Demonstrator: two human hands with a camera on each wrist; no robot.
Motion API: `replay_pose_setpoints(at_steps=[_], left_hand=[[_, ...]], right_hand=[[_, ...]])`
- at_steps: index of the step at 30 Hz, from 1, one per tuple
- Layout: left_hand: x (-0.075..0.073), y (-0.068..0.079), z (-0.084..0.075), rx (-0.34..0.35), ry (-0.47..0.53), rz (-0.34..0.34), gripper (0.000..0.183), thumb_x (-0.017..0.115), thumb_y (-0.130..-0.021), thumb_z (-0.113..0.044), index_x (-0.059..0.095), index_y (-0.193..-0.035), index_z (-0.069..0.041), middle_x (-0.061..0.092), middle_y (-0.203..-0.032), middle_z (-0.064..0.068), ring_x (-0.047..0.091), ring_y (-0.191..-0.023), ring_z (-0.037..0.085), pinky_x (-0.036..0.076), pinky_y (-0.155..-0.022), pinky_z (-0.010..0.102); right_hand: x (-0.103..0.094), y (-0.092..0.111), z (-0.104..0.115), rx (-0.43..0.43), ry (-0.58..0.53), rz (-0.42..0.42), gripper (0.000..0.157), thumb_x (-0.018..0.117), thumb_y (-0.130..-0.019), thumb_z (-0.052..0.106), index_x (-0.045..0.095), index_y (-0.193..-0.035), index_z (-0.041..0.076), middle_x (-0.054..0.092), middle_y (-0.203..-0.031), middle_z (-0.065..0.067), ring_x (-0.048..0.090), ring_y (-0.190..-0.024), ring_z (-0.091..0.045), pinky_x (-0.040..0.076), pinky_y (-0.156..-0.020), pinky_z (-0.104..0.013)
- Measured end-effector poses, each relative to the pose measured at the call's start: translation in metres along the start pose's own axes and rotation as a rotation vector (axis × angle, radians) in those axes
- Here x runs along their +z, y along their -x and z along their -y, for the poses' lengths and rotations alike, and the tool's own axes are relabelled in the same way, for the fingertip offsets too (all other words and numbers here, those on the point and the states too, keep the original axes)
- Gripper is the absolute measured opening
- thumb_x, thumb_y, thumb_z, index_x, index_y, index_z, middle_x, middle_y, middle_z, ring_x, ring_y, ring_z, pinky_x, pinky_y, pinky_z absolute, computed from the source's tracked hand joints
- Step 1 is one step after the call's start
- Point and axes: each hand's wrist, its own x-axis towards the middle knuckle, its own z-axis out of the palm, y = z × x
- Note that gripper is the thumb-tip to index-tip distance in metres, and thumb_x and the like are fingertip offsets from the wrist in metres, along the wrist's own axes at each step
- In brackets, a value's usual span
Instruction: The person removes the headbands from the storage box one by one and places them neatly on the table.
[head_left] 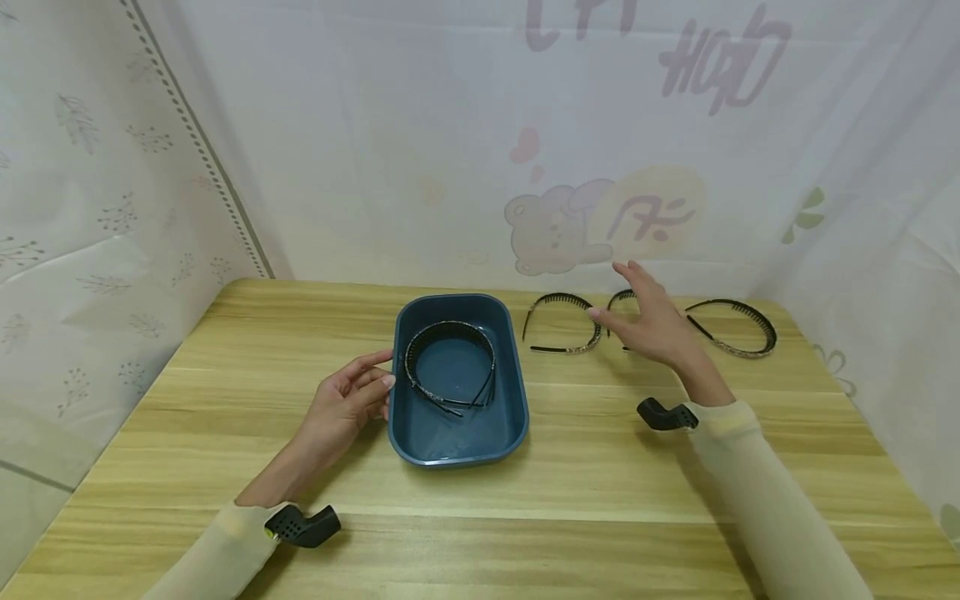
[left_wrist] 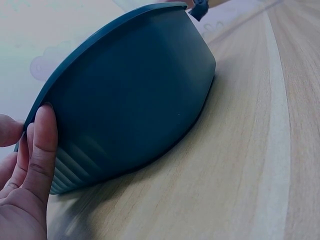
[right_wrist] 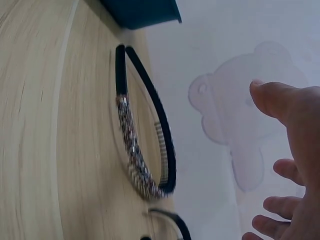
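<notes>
My left hand [head_left: 352, 398] grips the left side of a dark blue plastic bin [head_left: 517, 425], its fingers at the rim. In the left wrist view, a finger lies against the bin's outer wall [left_wrist: 130, 95]. Inside the bin lie black headbands [head_left: 492, 364] with glittery trim, stacked together; their count is unclear. My right hand [head_left: 656, 329] hovers with spread fingers, holding nothing. Below it is a headband [head_left: 621, 294], partly hidden by the hand. To its left lies a toothed headband [head_left: 597, 333] with a sparkly section [right_wrist: 129, 132]. Another headband [head_left: 767, 329] lies to the right.
The wooden table [head_left: 585, 483] carries everything. Behind it hangs a pale printed cloth [head_left: 375, 167], close to the headbands at the back edge. Each sleeve carries a black wrist device, one on the left [head_left: 300, 527] and one on the right [head_left: 667, 415].
</notes>
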Motion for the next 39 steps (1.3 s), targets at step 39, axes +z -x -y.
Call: replay_pose_setpoints(at_steps=[39], left_hand=[[0.001, 0.000, -0.001, 0.000, -0.001, 0.004, 0.052, 0.056, -0.094, -0.008, 0.035, -0.139, 0.002, 0.061, -0.097, 0.005, 0.060, -0.075, 0.012, 0.054, -0.064, 0.024]], right_hand=[[0.049, -0.025, 0.114, -0.190, -0.079, 0.166, 0.081, 0.056, -0.079, 0.067, 0.016, -0.146, 0.043, 0.021, -0.152, 0.013, 0.028, -0.138, -0.017, 0.031, -0.109, -0.047]])
